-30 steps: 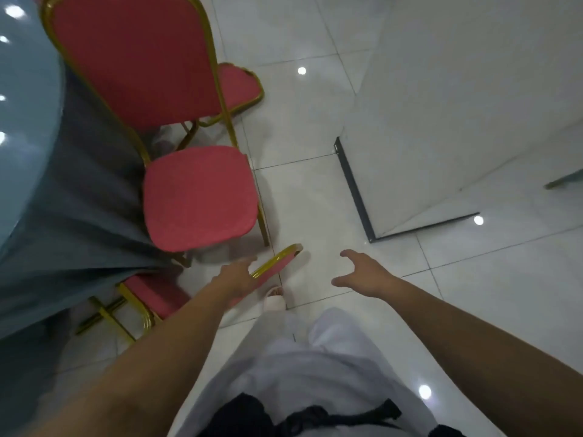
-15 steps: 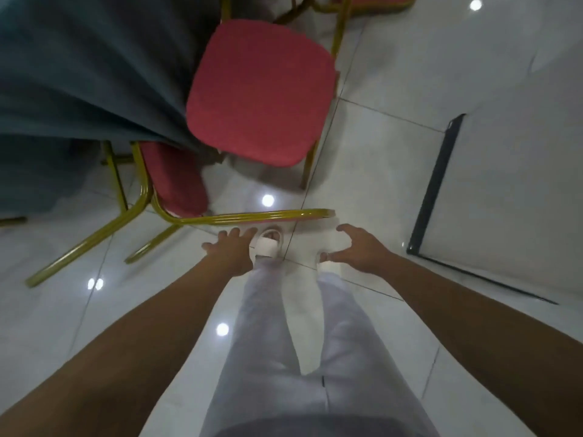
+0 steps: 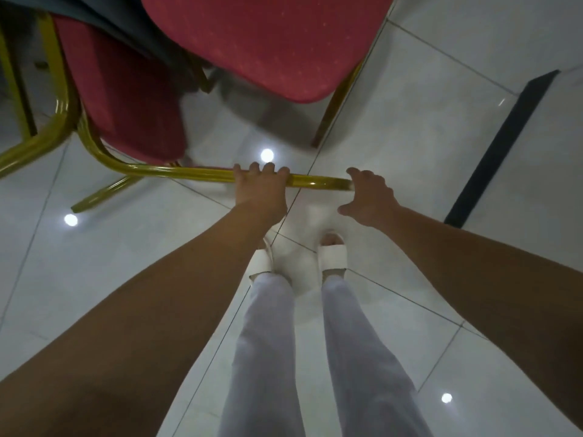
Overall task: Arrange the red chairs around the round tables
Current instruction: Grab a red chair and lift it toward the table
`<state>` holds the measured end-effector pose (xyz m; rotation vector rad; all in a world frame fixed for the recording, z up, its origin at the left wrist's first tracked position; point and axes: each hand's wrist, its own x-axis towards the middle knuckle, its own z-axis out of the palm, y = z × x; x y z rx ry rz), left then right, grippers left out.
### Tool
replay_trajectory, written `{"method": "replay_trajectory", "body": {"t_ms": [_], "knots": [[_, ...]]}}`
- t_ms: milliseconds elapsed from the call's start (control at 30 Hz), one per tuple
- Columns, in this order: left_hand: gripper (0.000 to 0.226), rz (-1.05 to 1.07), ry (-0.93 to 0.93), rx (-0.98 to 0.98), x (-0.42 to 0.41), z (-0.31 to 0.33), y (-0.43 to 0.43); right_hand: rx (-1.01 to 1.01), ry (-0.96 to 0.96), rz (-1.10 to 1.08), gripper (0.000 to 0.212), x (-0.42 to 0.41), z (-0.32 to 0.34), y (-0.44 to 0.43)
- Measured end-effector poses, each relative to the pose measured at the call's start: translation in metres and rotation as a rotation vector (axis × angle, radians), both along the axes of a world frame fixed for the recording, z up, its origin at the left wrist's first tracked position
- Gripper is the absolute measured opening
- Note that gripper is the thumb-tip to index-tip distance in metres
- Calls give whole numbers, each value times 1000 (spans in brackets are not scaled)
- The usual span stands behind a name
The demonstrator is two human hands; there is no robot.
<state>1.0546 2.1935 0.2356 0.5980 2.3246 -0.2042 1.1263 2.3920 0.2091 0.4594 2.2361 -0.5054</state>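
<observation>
Head view looks almost straight down past the person's white trousers (image 3: pixel 315 357) and white sandals (image 3: pixel 332 257) onto glossy pale floor tiles (image 3: pixel 441 130). Across the middle of the frame runs the gold top rail (image 3: pixel 189 173) of a red chair, whose padded backrest (image 3: pixel 126 99) drops away toward the upper left, tucked partly under the dark grey cloth (image 3: pixel 120 20) that hangs from the desk. The left hand (image 3: pixel 260 187) is clenched over that rail, fingers hooked across its far side. The right hand (image 3: pixel 369 197) sits at the rail's right-hand corner with fingers spread and curved; its grip looks released, touching or just beside the metal, not yet closed. A second red chair's seat (image 3: pixel 268 42) fills the upper centre, with one gold leg (image 3: pixel 334 105) slanting down to the tiles. Judging by the thin tubular frame and foam pads, the chair should be fairly light and quite stiff, easy to tip or slide, though the polished metal could slip in a loose hold and the legs may skid on the shiny floor. The top rail, taken with both hands spread apart, seems the soundest place to grasp. A dark strip (image 3: pixel 501 146) edges a white panel at the right. No brand, label or writing can be read anywhere.
</observation>
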Motion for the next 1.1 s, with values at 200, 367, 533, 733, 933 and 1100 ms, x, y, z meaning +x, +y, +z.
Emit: {"method": "replay_trajectory", "body": {"t_ms": [200,367,533,733,933,1100], "knots": [[41,-18,-2,-52,-16,-40,-12,-57,71,149,43,-23,-48,-21],[34,-51,6,-99,-21,-56,-9,-102,75,65,39,-28,-61,-29],[27,-85,31,-90,-16,-33,-20,-74,46,123,39,-20,-31,-41],[24,-91,25,-74,6,62,-57,-26,47,306,24,3,82,-74],[29,-11,33,57,43,182,-91,-60,110,542,9,32,228,-86],[32,88,98,184,65,277,-121,-272,266,405,23,74,316,-66]]}}
